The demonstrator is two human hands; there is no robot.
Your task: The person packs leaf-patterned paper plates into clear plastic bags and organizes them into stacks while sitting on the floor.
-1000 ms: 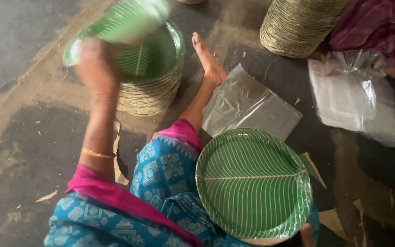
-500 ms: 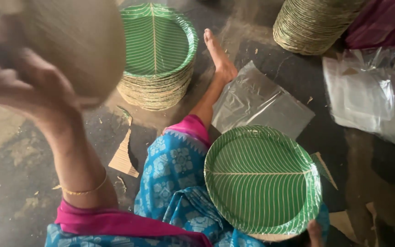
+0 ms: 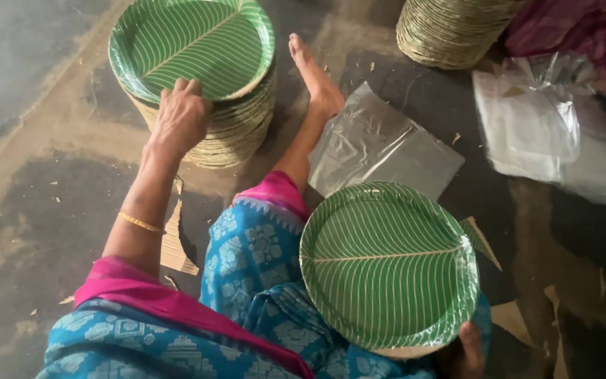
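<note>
Looks like the stacking step: the left hand (image 3: pixel 180 119) is spread flat on the near rim of the stack of leaf-print plates (image 3: pixel 198 70) on the floor, gripping nothing, squaring up the top one I'd guess. Next move probably needs the second green plate (image 3: pixel 389 263), sitting on the lap well right of the stack. The right hand (image 3: pixel 466 347) is mostly cut off under that plate's edge, so can't tell its grip.

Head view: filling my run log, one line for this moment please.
left hand on plate stack | right hand holds green plate | floor
</note>
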